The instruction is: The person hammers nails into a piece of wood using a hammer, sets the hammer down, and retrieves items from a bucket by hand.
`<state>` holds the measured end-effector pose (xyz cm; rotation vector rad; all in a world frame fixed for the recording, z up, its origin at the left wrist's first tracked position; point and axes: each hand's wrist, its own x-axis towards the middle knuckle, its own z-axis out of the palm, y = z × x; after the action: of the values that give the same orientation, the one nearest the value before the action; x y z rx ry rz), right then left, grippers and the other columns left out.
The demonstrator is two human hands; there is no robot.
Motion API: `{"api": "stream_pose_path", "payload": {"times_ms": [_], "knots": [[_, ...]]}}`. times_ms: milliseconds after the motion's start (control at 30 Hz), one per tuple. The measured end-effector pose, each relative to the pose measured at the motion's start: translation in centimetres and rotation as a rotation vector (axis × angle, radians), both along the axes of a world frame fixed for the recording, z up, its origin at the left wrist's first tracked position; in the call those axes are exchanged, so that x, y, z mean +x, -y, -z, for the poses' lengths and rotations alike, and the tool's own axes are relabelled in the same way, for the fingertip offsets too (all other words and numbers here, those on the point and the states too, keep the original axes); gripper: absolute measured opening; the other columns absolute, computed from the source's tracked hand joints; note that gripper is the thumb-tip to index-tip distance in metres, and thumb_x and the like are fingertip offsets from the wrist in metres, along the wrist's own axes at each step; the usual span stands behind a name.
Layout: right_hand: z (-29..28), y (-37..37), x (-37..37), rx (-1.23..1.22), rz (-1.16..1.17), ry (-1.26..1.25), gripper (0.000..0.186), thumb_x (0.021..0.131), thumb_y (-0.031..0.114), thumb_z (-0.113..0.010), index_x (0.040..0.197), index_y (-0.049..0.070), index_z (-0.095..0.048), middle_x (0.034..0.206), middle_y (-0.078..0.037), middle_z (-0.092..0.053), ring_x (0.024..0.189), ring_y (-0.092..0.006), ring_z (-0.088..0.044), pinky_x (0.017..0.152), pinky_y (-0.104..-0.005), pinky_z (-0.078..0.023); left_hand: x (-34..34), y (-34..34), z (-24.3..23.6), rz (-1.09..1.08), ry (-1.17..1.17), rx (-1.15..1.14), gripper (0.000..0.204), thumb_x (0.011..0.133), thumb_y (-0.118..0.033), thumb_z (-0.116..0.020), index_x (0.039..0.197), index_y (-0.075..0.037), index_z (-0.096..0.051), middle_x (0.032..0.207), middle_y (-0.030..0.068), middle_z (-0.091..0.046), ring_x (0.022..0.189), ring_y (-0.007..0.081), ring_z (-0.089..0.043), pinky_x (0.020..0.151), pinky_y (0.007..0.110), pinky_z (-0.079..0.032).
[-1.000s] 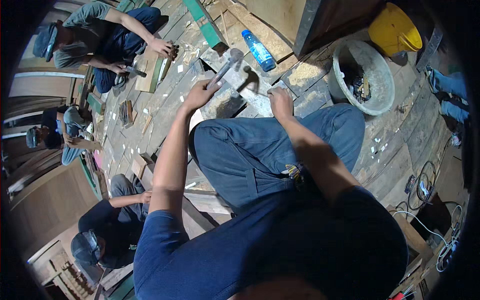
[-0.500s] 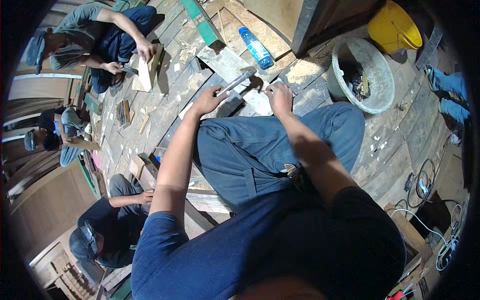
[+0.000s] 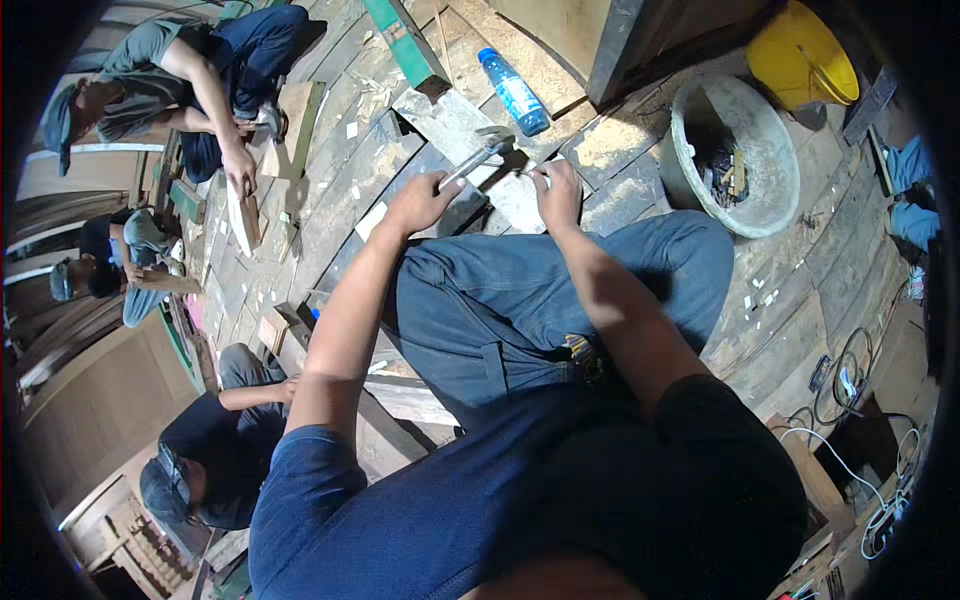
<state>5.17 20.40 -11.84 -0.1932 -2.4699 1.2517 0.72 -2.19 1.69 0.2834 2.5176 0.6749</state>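
My left hand [image 3: 415, 208] is wrapped round the metal handle of a hammer [image 3: 472, 163]. The hammer's head is up at the far end, over a pale board [image 3: 450, 122] lying on the floor. My right hand [image 3: 559, 196] is closed in a pinch just right of the hammer head. A thin dark bit shows at its fingertips, too small to name. Below both hands, dark wood blocks [image 3: 462, 208] lie against the pale board, partly hidden by my left hand and knee.
A blue-capped water bottle [image 3: 514, 95] lies beyond my hands, beside a green-painted beam [image 3: 405, 45]. To the right stand a grey tub [image 3: 783, 165] with scraps inside and a yellow bucket [image 3: 800, 50]. Several people sit working at the left. Cables [image 3: 850, 385] lie at lower right.
My hammer has shifted only slightly, and my right hand keeps its pinch. The co-worker at upper left has moved a pale wood piece down and leftward.
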Motion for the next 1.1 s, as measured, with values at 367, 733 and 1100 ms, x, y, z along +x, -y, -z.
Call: {"api": "stream_pose_path", "payload": {"times_ms": [367,733,1100], "knots": [[0.4,0.2,-0.1,-0.018,-0.031,0.001,0.009,0.080,0.016,-0.067,0.085,0.008,-0.065,0.089,-0.010,-0.058,0.090,-0.0313,-0.055,0.080,-0.0425,-0.042,0.5,-0.5,-1.2,0.026,-0.013,-0.012,0.054,0.093,-0.051,-0.049,0.099,0.001,-0.065,0.077,0.0237,-0.061,0.074,0.0348,-0.060,0.070,0.043,-0.046],[0.2,0.1,-0.2,0.006,-0.057,-0.030,0.009,0.079,0.012,-0.067,0.086,0.007,-0.064,0.089,-0.011,-0.058,0.089,-0.0322,-0.055,0.079,-0.0425,-0.042,0.2,-0.4,-0.9,-0.024,0.054,-0.201,0.056,0.092,-0.054,-0.047,0.109,-0.003,-0.065,0.085,0.0270,-0.064,0.086,0.0409,-0.063,0.078,0.046,-0.047],[0.9,-0.1,-0.4,0.010,-0.088,-0.073,0.009,0.077,0.011,-0.067,0.084,0.006,-0.063,0.092,-0.011,-0.057,0.091,-0.0328,-0.054,0.079,-0.0434,-0.041,0.2,0.0,-0.9,-0.112,-0.127,-0.015,0.059,0.091,-0.054,-0.049,0.094,0.002,-0.066,0.077,0.0259,-0.064,0.077,0.0415,-0.063,0.073,0.046,-0.048]]}}
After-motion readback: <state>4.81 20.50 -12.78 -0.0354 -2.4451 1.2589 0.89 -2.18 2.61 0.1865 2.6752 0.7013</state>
